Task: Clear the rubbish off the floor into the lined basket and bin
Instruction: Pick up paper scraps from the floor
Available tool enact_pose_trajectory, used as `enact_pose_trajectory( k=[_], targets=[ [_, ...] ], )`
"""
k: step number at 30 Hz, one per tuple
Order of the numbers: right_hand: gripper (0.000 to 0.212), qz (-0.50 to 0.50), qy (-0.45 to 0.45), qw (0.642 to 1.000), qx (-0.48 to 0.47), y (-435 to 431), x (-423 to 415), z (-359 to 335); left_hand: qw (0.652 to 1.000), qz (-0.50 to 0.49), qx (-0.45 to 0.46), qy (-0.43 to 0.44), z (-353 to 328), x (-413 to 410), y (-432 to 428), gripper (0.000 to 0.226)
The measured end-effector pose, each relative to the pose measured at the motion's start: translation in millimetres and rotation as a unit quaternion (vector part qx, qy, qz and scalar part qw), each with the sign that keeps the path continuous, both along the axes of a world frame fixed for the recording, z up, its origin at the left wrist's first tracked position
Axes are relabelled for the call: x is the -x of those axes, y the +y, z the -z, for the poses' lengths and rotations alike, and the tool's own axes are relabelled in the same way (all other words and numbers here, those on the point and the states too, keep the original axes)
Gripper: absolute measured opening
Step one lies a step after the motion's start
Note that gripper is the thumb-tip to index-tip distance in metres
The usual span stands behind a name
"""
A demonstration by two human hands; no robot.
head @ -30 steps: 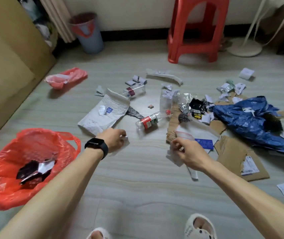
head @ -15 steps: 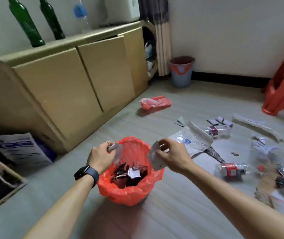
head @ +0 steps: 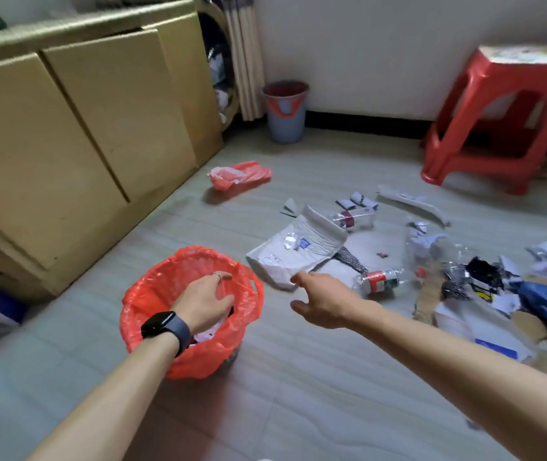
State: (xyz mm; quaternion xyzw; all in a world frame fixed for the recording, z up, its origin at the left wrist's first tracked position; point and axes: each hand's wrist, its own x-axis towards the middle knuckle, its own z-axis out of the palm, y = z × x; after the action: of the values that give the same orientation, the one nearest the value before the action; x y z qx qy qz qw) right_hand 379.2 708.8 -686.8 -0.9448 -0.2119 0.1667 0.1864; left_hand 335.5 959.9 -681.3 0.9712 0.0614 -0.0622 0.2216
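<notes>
Lined basket (head: pixel 152 294) | left hand (head: pixel 204 299) dipped inside, fingers relaxed | right hand (head: pixel 318 301) beside, spread, empty

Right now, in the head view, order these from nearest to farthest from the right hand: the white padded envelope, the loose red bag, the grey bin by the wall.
From the right hand:
1. White padded envelope, just beyond its fingertips.
2. Loose red bag, farther, by the cabinet.
3. Grey bin, against the wall.

The pale plank floor (head: pixel 298 387) carries a red-lined basket (head: pixel 199 361) at lower left and a blue bin (head: pixel 285 126) at top centre, with a crumpled red bag (head: pixel 243 174) between them. Centre right lie a white padded mailer (head: pixel 302 257), a red-labelled plastic bottle (head: pixel 378 281) and paper scraps (head: pixel 358 201) — a red stool (head: pixel 465 161) stands upper right.
</notes>
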Motion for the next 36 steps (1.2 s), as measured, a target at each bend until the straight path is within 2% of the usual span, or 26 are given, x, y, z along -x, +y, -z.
enact_pose_trajectory(
  k=[4,8,13,18,22,24,28,29,31,33,36],
  targets=[
    [0.053,0.093,0.016,0.995,0.01,-115.1,31.1,13.1,0.99,0.135,-0.033,0.007,-10.9,-16.8,-80.3,0.046],
    [0.051,0.23,0.056,0.971,-0.034,-209.8,77.3,42.2,0.969,0.238,-0.059,0.037,-3.5,-32.4,-165.8,0.046],
    [0.05,0.372,0.105,0.919,-0.078,-291.1,121.2,95.0,0.948,0.305,-0.059,0.071,37.7,-47.7,-276.7,0.045],
    [0.056,0.453,0.152,0.877,-0.061,-344.8,128.9,148.3,0.939,0.31,-0.024,0.144,113.5,-48.3,-380.0,0.054],
    [0.055,0.471,0.155,0.868,-0.028,-388.7,92.0,190.9,0.949,0.232,0.07,0.201,181.3,-42.2,-445.4,0.068],
    [0.054,0.464,0.129,0.876,-0.002,-404.5,65.4,207.6,0.955,0.167,0.121,0.211,208.3,-37.9,-469.1,0.077],
    [0.071,0.366,0.158,0.911,0.105,-425.2,12.2,244.3,0.955,0.058,0.174,0.233,250.8,-31.4,-499.4,0.102],
    [0.075,0.343,0.167,0.915,0.129,-427.4,5.2,250.7,0.953,0.05,0.182,0.237,255.5,-30.5,-501.9,0.101],
    [0.079,0.312,0.164,0.921,0.168,-428.9,-1.8,264.6,0.954,0.053,0.174,0.239,268.6,-34.1,-499.9,0.078],
    [0.074,0.314,0.108,0.925,0.184,-423.3,4.8,269.2,0.955,0.07,0.151,0.245,273.1,-39.8,-489.1,0.048],
    [0.055,0.325,0.046,0.926,0.187,-409.7,23.1,265.0,0.958,0.085,0.148,0.232,268.7,-47.4,-461.9,0.035]
  ],
)
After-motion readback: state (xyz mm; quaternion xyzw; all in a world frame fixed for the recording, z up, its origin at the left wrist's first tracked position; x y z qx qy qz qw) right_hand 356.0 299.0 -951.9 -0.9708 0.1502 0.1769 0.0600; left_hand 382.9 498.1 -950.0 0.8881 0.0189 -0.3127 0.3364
